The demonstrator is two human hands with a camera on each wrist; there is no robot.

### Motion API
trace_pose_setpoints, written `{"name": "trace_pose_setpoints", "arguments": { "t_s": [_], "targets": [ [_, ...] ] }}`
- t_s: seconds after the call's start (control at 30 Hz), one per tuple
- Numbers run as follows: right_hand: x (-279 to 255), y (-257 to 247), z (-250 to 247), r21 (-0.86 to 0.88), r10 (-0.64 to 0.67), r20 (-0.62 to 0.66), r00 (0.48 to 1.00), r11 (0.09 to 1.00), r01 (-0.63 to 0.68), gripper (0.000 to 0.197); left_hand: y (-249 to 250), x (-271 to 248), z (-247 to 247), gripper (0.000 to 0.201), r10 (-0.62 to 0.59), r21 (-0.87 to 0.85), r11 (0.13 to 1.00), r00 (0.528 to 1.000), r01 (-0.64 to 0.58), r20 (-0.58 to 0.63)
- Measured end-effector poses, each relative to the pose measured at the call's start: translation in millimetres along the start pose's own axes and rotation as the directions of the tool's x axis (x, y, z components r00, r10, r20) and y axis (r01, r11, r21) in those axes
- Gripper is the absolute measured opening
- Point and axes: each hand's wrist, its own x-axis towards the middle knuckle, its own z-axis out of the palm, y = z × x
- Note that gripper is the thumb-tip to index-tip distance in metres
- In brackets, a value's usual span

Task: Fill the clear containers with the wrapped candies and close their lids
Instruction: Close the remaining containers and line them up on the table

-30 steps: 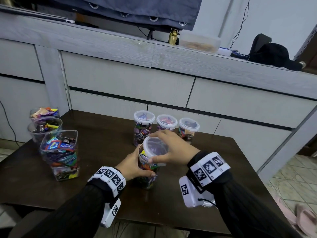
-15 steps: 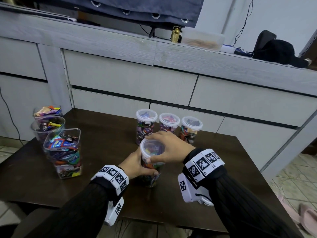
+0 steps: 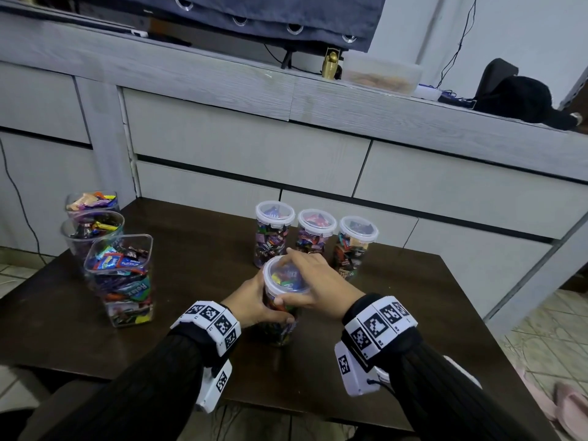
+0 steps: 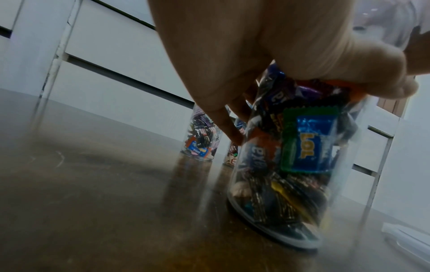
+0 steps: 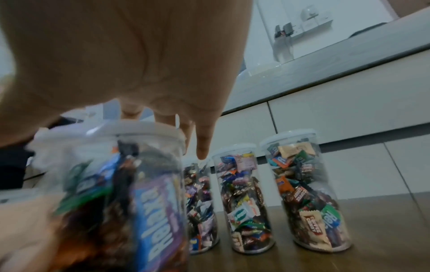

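Broadly, a dark brown wooden table [image 3: 197, 281] stands against a pale grey cabinet front [image 3: 222, 144]. At its left edge sit three open tubs of wrapped candies: a square clear tub [image 3: 122, 281] nearest, a round one [image 3: 90, 232] behind it, and a third [image 3: 90, 202] farthest back. Toward the rear middle stand three tall clear jars in a row, each full and lidded: the left jar [image 3: 272, 233], the middle jar [image 3: 313, 233] and the right jar [image 3: 353, 246].

Nearer the front, a fourth candy jar [image 3: 280, 323] stands upright on the table between the hands, full of wrapped candies [image 4: 307, 141]. The left hand [image 3: 254, 300] wraps its fingers and thumb round the jar's side, gripping it. The right hand [image 3: 315, 278] lies over the clear lid [image 3: 284, 276], which sits on the jar's mouth; its thumb curls against the near rim and its fingers [image 5: 204, 139] curve down over the far rim, so it clasps the lid. Whether the lid is fully seated cannot be told.
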Motion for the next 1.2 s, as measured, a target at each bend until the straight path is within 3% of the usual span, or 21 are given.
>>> {"name": "trace_pose_setpoints", "arguments": {
  "t_s": [0.17, 0.37, 0.5, 0.63, 0.77, 0.83, 0.9, 1.03, 1.1, 1.2],
  "targets": [
    [-8.6, 10.3, -14.6, -0.005, -0.043, 0.100, 0.994, 0.999, 0.044, 0.075, 6.1, -0.2, -3.1, 0.105, -0.006, 0.003, 1.000, 0.999, 0.006, 0.043],
    [-12.3, 10.6, -4.1, -0.028, -0.107, -0.060, 0.992, 0.994, 0.105, 0.068, 6.3, 0.1, -0.6, 0.102, -0.019, -0.019, 1.000, 0.999, 0.019, 0.033],
    [-12.0, 14.3, -3.5, -0.066, -0.033, -0.063, 0.997, 0.997, 0.029, 0.077, 9.3, -2.1, -2.8, 0.098, -0.005, 0.018, 1.000, 0.999, 0.004, 0.043],
    [-16.5, 24.7, -13.7, -0.129, 0.046, -0.005, 0.999, 0.991, -0.046, 0.094, 5.2, -8.3, -12.3, 0.079, -0.016, -0.010, 1.000, 1.000, 0.016, -0.011],
    [-27.3, 35.1, -27.6, -0.132, 0.068, -0.025, 0.997, 0.989, -0.070, 0.081, 10.7, -7.9, -21.5, 0.063, -0.028, 0.081, 0.996, 1.000, 0.028, -0.006],
    [-32.7, 35.8, -28.5, -0.119, 0.048, -0.052, 0.997, 0.991, -0.054, 0.070, 16.6, -7.7, -17.7, 0.066, -0.042, 0.110, 0.993, 0.998, 0.038, 0.037],
    [-36.2, 33.7, -25.5, -0.095, 0.025, -0.092, 0.995, 0.995, -0.034, 0.063, 20.8, -8.2, -7.8, 0.085, -0.054, 0.147, 0.988, 0.996, 0.043, 0.071],
    [-38.9, 29.5, -21.3, -0.058, -0.036, -0.115, 0.993, 0.998, 0.029, 0.061, 21.0, -6.6, 10.8, 0.109, -0.056, 0.095, 0.994, 0.997, 0.051, 0.050],
    [-41.4, 28.5, -22.8, -0.022, -0.058, -0.077, 0.995, 0.998, 0.056, 0.070, 20.0, -5.8, 12.7, 0.112, -0.050, 0.088, 0.995, 0.998, 0.047, 0.036],
    [-44.9, 31.0, -26.9, -0.033, -0.067, -0.066, 0.996, 0.997, 0.065, 0.068, 20.9, -4.7, 3.4, 0.098, -0.054, 0.115, 0.992, 0.997, 0.048, 0.048]
  ]
}}
